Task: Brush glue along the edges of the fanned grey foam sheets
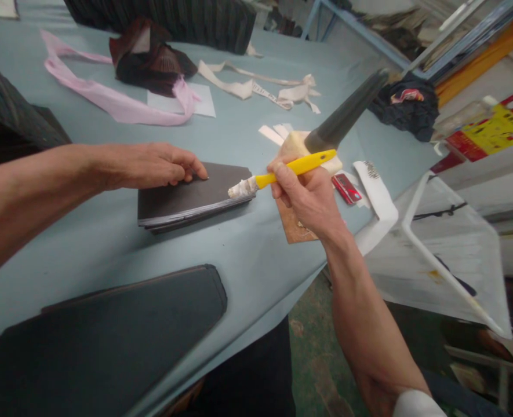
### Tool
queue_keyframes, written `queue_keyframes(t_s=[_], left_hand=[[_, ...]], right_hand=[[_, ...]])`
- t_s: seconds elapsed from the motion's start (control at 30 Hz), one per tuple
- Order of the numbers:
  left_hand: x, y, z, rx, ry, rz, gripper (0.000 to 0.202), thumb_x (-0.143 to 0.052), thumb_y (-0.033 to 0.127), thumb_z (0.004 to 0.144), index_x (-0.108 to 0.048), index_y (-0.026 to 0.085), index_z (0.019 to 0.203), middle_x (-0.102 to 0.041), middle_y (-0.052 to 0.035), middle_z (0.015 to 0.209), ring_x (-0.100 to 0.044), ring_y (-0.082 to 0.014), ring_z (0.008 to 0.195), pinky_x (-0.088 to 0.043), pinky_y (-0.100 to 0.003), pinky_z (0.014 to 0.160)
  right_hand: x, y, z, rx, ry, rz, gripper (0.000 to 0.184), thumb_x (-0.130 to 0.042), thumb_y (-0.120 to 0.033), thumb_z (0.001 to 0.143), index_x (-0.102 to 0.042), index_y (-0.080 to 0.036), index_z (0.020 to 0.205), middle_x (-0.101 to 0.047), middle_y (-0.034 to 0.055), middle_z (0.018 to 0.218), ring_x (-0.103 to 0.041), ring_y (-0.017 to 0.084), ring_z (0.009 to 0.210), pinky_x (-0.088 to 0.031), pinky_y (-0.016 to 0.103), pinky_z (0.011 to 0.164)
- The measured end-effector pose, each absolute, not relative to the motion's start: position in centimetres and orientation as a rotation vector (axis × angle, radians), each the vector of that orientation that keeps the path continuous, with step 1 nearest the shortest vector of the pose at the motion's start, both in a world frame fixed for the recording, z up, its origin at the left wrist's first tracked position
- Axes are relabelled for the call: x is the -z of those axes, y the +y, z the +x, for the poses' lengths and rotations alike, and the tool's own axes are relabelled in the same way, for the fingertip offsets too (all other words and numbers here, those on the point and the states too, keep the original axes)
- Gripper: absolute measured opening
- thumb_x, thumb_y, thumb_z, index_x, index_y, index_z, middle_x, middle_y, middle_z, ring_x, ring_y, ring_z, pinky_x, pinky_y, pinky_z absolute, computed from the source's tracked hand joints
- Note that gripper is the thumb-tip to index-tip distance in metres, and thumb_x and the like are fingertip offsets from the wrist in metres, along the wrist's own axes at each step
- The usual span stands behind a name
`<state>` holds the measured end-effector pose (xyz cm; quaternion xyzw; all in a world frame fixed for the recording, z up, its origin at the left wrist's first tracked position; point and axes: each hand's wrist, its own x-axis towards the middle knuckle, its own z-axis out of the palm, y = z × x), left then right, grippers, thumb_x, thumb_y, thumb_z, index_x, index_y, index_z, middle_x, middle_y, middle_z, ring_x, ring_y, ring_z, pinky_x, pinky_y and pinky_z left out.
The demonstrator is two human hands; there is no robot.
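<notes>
My right hand (306, 194) is wrapped round the yellow handle of a paintbrush (302, 165). White paste coats its bristles, which lie at the right end of the front edge of a stack of dark, flat panels (225, 176). That edge has whitish streaks along it. On top of the stack rests my left hand (167, 165), palm down, its fingers partly bent and holding nothing. Nearer to me lies another stack of dark panels (108, 341) with angled corners. Below my right hand, a brown board (293, 223) is partly hidden.
Behind my right hand stand a cream block (294, 145) and a long dark tapered object (347, 110). A red box (346, 189) lies beside a white strip (375, 194). A white plastic bin (451, 249) stands off the table's right edge. Pink cloth (108, 104) lies at the back.
</notes>
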<state>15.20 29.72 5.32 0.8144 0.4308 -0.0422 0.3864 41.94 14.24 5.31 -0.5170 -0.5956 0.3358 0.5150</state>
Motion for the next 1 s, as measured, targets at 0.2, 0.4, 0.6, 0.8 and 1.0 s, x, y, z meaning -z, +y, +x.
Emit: queue_keyframes(t_s=[0.2, 0.4, 0.6, 0.8, 1.0], left_hand=[[-5.7, 29.3, 15.2, 0.119, 1.141, 2.067, 0.067, -0.049, 0.040, 0.064, -0.074, 0.026, 0.125, -0.069, -0.0014, 0.103, -0.061, -0.0218, 0.096, -0.044, -0.030, 0.084], [-5.7, 28.9, 15.5, 0.125, 1.185, 2.055, 0.069, -0.047, 0.040, 0.065, -0.072, 0.024, 0.126, -0.068, -0.0028, 0.104, -0.060, -0.0217, 0.097, -0.044, -0.031, 0.083], [-5.9, 28.8, 15.5, 0.130, 1.192, 2.056, 0.067, -0.048, 0.042, 0.066, -0.072, 0.025, 0.126, -0.068, -0.0023, 0.105, -0.060, -0.0221, 0.098, -0.044, -0.031, 0.084], [-6.0, 28.7, 15.8, 0.135, 1.221, 2.067, 0.070, -0.047, 0.041, 0.062, -0.072, 0.024, 0.126, -0.066, -0.0036, 0.104, -0.059, -0.0223, 0.093, -0.044, -0.034, 0.084], [-5.6, 28.9, 15.3, 0.118, 1.181, 2.080, 0.068, -0.050, 0.040, 0.063, -0.072, 0.026, 0.125, -0.068, -0.0038, 0.105, -0.060, -0.0236, 0.096, -0.044, -0.032, 0.085]], right_hand=[[-6.0, 14.1, 42.4, -0.964, -1.550, -1.134, 0.049, -0.078, -0.073, 0.094, -0.070, -0.025, 0.093, -0.062, -0.0028, 0.075, -0.053, 0.013, 0.067, -0.045, 0.030, 0.060], [-6.1, 14.7, 44.8, -0.931, -1.707, -1.170, 0.049, -0.077, -0.072, 0.096, -0.071, -0.023, 0.091, -0.061, -0.0034, 0.074, -0.050, 0.011, 0.065, -0.040, 0.028, 0.057], [-6.6, 14.4, 46.7, -0.743, -1.719, -1.238, 0.053, -0.076, -0.074, 0.096, -0.071, -0.021, 0.089, -0.062, -0.0035, 0.071, -0.051, 0.010, 0.064, -0.040, 0.028, 0.059], [-7.0, 14.0, 45.2, -0.836, -1.690, -1.195, 0.051, -0.076, -0.073, 0.096, -0.073, -0.022, 0.094, -0.062, -0.0029, 0.072, -0.050, 0.010, 0.062, -0.039, 0.029, 0.056], [-6.2, 14.0, 46.2, -0.785, -1.687, -1.260, 0.047, -0.075, -0.068, 0.100, -0.072, -0.022, 0.093, -0.060, -0.0041, 0.070, -0.050, 0.010, 0.061, -0.037, 0.028, 0.055]])
